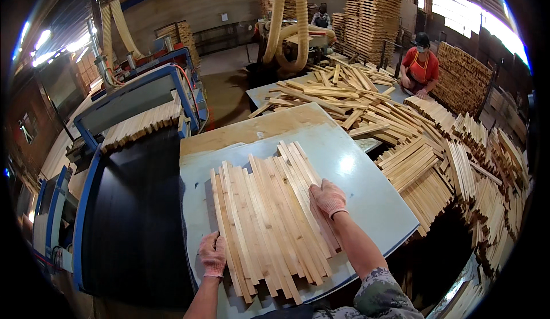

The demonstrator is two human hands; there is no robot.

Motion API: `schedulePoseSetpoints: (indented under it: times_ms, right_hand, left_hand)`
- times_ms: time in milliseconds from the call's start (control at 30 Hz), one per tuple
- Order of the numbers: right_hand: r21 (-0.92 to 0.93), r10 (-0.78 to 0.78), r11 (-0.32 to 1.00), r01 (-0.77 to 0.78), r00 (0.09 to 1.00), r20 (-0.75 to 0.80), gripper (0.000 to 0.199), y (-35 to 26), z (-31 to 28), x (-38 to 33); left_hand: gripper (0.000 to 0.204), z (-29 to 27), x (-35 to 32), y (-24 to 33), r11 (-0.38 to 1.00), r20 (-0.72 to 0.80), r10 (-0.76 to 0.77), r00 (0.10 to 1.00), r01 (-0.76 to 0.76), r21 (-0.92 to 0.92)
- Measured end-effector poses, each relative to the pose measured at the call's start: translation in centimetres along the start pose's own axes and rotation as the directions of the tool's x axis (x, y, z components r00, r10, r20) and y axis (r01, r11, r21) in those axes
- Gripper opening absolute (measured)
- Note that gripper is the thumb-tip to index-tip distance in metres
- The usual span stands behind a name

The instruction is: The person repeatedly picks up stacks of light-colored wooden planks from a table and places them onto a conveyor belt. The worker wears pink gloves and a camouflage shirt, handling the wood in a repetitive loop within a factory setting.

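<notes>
A row of pale wooden strips [264, 221] lies side by side on the light blue-grey tabletop [366, 190], its ends uneven at both top and bottom. My left hand [212, 254], in a pinkish knit glove, grips the row's left edge near its lower end. Higher up on the opposite side, my right hand [329, 197], gloved the same way, has its fingers curled over the outer strips. Between them the strips are pressed closely together, with small gaps at some ends. The fingertips of both hands are partly hidden.
Left of the table runs a black conveyor belt [137, 216] into a blue-framed machine [134, 104] holding more strips. Loose strips [349, 101] heap beyond the table; stacked strips [421, 187] stand at right. A person in red [423, 64] works at the far right. Beige hoses [301, 27] hang behind.
</notes>
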State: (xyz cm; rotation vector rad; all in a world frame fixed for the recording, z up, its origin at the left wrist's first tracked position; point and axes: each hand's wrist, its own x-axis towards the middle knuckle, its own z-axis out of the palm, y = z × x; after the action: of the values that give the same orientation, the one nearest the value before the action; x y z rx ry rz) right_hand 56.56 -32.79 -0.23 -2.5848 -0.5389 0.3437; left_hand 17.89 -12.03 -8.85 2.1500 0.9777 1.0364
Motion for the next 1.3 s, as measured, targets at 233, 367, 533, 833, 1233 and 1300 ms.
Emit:
schedulePoseSetpoints:
  times_ms: [233, 367, 533, 833, 1233, 1300]
  right_hand:
    - [-0.021, -0.011, 1.000, 0.011, 1.000, -0.025, 0.064, 0.3, 0.4, 0.1]
    - [-0.007, -0.010, 1.000, 0.010, 1.000, -0.003, 0.064, 0.2, 0.1, 0.0]
    - [0.013, -0.037, 0.999, 0.039, 0.994, -0.100, 0.065, 0.6, 1.1, 0.3]
    - [0.049, -0.127, 0.990, 0.131, 0.989, -0.072, 0.064, 1.6, 1.0, 0.9]
    - [0.110, -0.071, 0.991, 0.070, 0.997, 0.001, 0.070, 7.4, 2.2, -1.3]
    - [0.185, -0.047, 0.982, 0.049, 0.999, -0.012, 0.070, 4.5, 2.3, -3.6]
  left_hand:
    - [0.030, -0.1, 0.1, 0.6, 1.000, 0.011, -0.006, 1.000, 0.006, -0.006]
    - [0.030, 0.0, 0.0, 0.1, 1.000, 0.008, 0.015, 1.000, -0.015, 0.010]
    - [0.030, 0.0, 0.2, 0.5, 0.998, -0.004, 0.054, 0.999, -0.054, -0.008]
    - [0.036, -0.3, 0.5, 1.1, 0.999, 0.030, -0.018, 0.999, 0.017, 0.035]
    - [0.100, 1.2, -4.4, 2.5, 0.963, 0.233, -0.201, 0.951, 0.236, -0.129]
    - [0.104, 0.5, -4.6, 2.5, 0.963, 0.290, -0.215, 0.932, 0.251, -0.093]
